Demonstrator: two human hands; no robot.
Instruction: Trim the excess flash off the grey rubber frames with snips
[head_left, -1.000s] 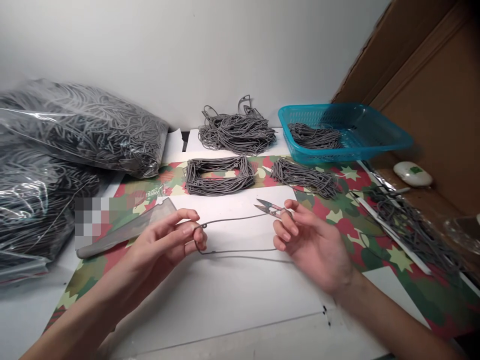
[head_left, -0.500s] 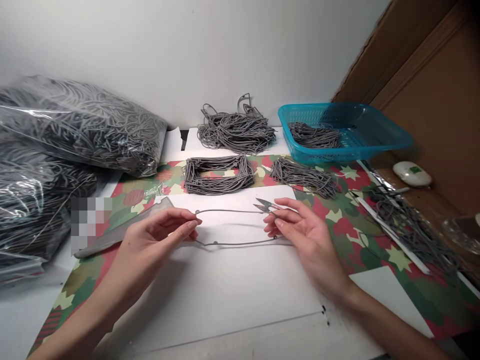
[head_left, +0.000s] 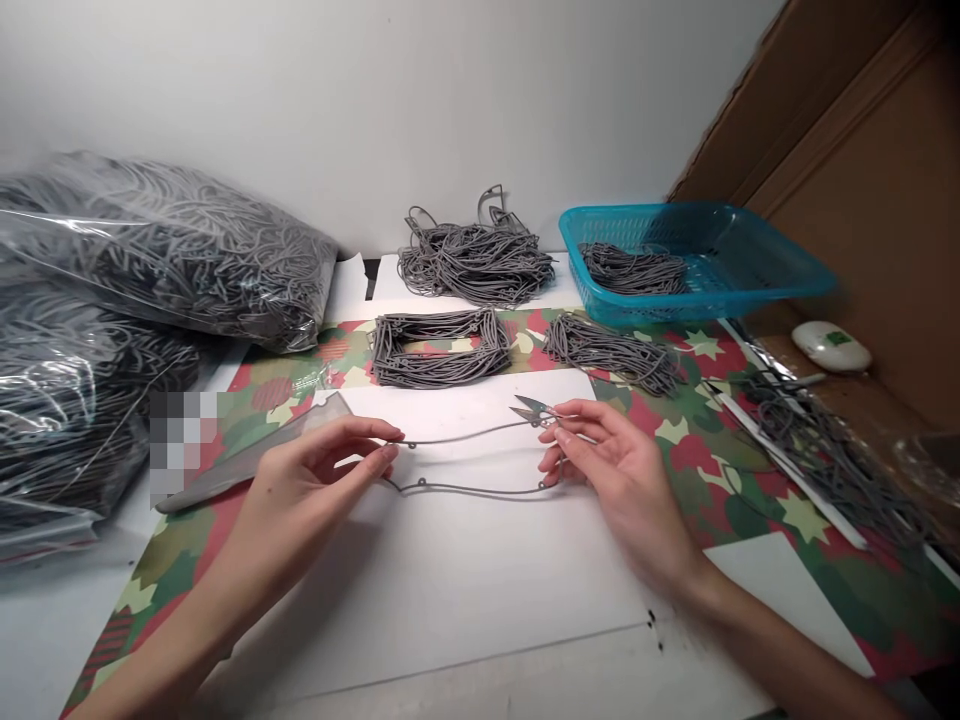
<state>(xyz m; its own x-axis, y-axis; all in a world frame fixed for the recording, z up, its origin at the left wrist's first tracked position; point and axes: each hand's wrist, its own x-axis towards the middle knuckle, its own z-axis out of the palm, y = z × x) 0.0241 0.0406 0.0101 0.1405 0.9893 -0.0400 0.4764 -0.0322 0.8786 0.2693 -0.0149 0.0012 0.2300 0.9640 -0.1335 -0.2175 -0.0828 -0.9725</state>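
Observation:
A thin grey rubber cord (head_left: pixel 465 488) forms a long loop stretched between my hands, with small eyelet bends along it. My left hand (head_left: pixel 322 470) pinches the cord's left end between fingers and thumb. My right hand (head_left: pixel 611 465) holds the cord's right side, and small steel thread snips (head_left: pixel 531 408) stick out from its fingertips, blades pointing left. The snips' handle is mostly hidden by my fingers. Below my left hand lies a grey plastic wedge-shaped tool (head_left: pixel 240 470), partly pixelated at its left end.
Sorted grey cord bundles (head_left: pixel 439 350) lie beyond my hands, and a teal plastic basket (head_left: pixel 694 265) holds more. Two clear bags (head_left: pixel 169 255) of cord fill the left side. Loose cord (head_left: pixel 825 450) and a white bar of soap (head_left: pixel 831 346) lie right.
My hands have moved slightly closer together and the cord now hangs in a narrower loop. The snips remain at my right fingertips, and the camera view has shifted slightly.

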